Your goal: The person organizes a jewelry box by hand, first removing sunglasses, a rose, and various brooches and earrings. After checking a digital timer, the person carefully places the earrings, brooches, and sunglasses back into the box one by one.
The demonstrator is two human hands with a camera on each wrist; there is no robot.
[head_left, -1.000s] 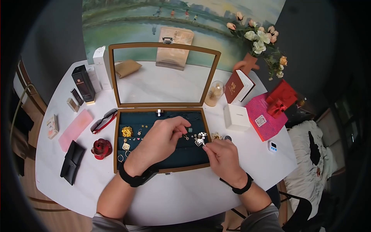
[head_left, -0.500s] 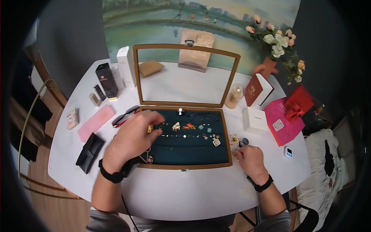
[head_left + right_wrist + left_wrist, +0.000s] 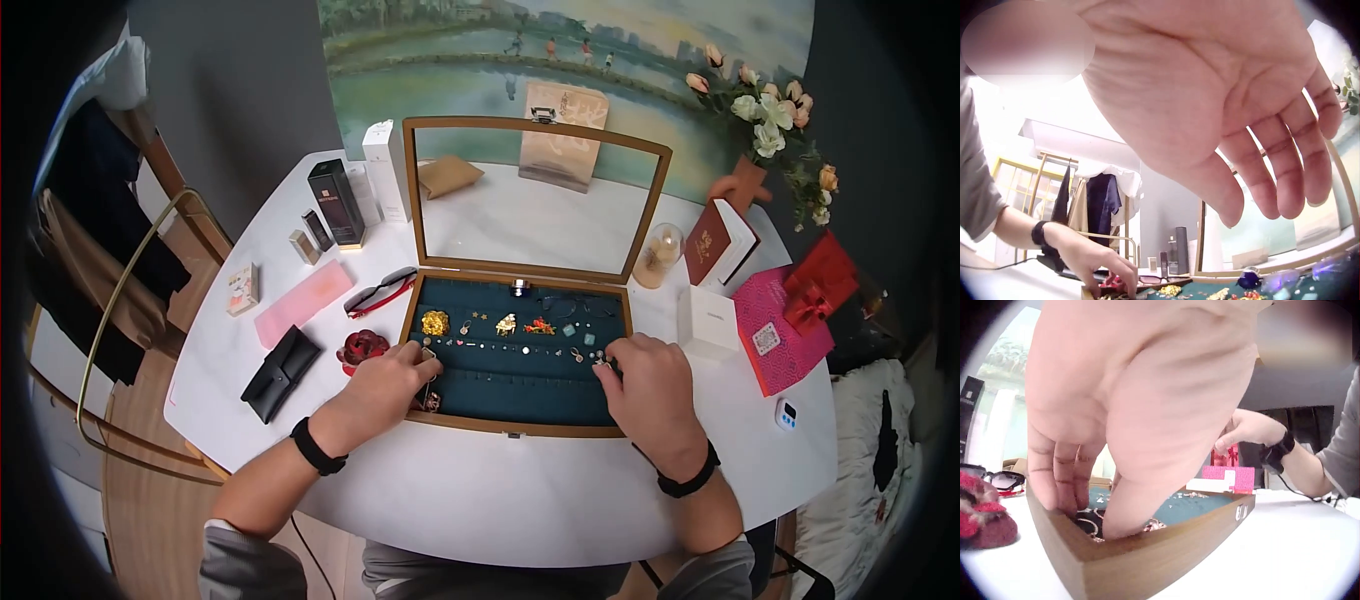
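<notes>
A wooden jewellery box (image 3: pixel 470 422) lined in dark teal stands with its glass lid (image 3: pixel 540 122) raised. My left hand (image 3: pixel 385 388) reaches into its front left corner. In the left wrist view its fingers (image 3: pixel 1063 481) point down inside the wall, apart from the thumb, with a hoop-shaped piece (image 3: pixel 1090 525) between them. My right hand (image 3: pixel 655 395) is at the right rim, fingertips beside a small pale piece (image 3: pixel 601 361); the right wrist view shows its fingers (image 3: pixel 1260 187) spread loosely, holding nothing. A gold flower-like piece (image 3: pixel 435 322), brooches (image 3: pixel 539 326) and small studs lie in rows.
Left of the box lie sunglasses (image 3: pixel 380 293), a red flower (image 3: pixel 362 350), a black case (image 3: pixel 281 373) and a pink pouch (image 3: pixel 304 303). Cosmetic boxes (image 3: pixel 336 205) stand behind. To the right are a white box (image 3: pixel 706 323), a brown book (image 3: pixel 720 243) and a pink bag (image 3: pixel 768 325).
My left hand has moved from over the box's middle to its left end. My right hand has let go of the shiny pieces it held and moved to the right rim. The head view has shifted left.
</notes>
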